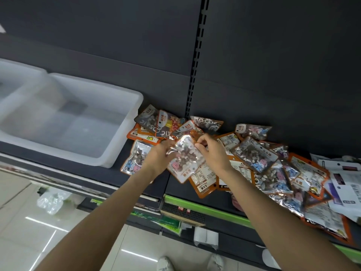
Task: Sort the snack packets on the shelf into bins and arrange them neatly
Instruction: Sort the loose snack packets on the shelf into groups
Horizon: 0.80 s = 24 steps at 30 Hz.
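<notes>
Empty bin (pixel 109 122) at shelf (pixel 136 178) left; loose packets (pixel 273 167) heaped right. Clear packet (pixel 184 155) above shelf front edge, pinched between left hand (pixel 159 157) and right hand (pixel 212 153).

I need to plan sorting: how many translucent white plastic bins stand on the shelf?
2: one large translucent white plastic bin left of the packets, a second bin at the left edge, partly cut off.

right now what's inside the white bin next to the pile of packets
The white bin looks empty: only its bare, blurred floor shows, with no snack packets in it. Its near wall hides the strip of floor just behind it.
</notes>
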{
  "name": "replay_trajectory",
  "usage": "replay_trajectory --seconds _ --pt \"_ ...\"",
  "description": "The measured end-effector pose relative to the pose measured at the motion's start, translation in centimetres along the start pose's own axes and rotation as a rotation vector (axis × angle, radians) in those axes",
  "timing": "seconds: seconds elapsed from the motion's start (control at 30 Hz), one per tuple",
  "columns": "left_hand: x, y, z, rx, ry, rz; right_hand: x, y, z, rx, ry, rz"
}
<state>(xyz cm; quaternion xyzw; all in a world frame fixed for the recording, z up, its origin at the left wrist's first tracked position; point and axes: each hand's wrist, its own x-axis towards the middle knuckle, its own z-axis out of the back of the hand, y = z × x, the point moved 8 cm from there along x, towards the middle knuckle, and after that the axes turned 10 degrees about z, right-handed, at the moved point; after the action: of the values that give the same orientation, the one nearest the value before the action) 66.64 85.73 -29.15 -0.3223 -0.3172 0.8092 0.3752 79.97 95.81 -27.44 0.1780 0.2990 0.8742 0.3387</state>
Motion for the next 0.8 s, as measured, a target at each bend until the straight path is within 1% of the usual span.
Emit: replay_trajectory --seconds 0.07,0.1,0.17,0.23,0.27,0.33,0.4,0.43,0.5,0.57,0.6,0.7,0.73,0.77,0.8 --pt "0.2 1.2 2.1 -0.003 -0.081 0.049 -0.5 -1.3 -0.8 -0.169 0.162 -0.041" --pt "0.4 1.9 3.3 0.049 -0.143 0.064 -1.0 -2.0 -1.2 -0.241 0.236 -0.060" --pt "0.1 2.7 5.2 0.284 -0.304 0.065 -1.5 -2.4 -1.7 -0.343 0.304 -0.048" --pt "-0.6 2.1 5.6 0.504 -0.409 0.014 -1.4 -2.3 -1.7 -0.372 0.289 -0.034" --pt "-0.7 1.6 4.8 0.597 -0.400 -0.052 -1.3 -2.2 -1.6 -0.372 0.275 -0.032" --pt "-0.5 1.9 2.0 0.758 -0.236 -0.143 -1.1 -2.2 -1.1 -0.378 0.261 -0.013" --pt "-0.1 3.8 0.1 0.815 -0.062 -0.109 -1.1 -2.4 -0.5 -0.373 0.256 0.001" --pt "0.0 4.6 -0.1 0.811 -0.028 -0.095 -1.3 -2.4 -0.3 -0.365 0.264 0.004" --pt "0.0 5.3 0.0 0.798 -0.014 -0.110 -1.5 -2.3 -0.2 -0.351 0.270 0.030" --pt "-0.1 5.1 0.3 0.699 -0.020 -0.129 -1.5 -1.5 -0.1 -0.263 0.214 0.066" --pt "-0.3 4.3 0.8 0.579 -0.052 -0.147 -1.2 -0.9 0.0 -0.201 0.166 0.074" --pt "-1.5 2.0 3.5 0.004 -0.241 -0.166 0.3 1.3 0.1 -0.082 0.004 0.102" --pt "-2.2 1.1 4.2 -0.058 -0.326 -0.211 0.7 2.2 -0.1 -0.035 -0.018 0.112" --pt "-2.7 -0.1 4.4 0.000 -0.396 -0.296 1.1 2.9 -0.5 0.008 -0.006 0.122" --pt "-3.1 -1.3 3.9 0.133 -0.410 -0.386 1.3 3.4 -1.1 0.021 0.027 0.133"
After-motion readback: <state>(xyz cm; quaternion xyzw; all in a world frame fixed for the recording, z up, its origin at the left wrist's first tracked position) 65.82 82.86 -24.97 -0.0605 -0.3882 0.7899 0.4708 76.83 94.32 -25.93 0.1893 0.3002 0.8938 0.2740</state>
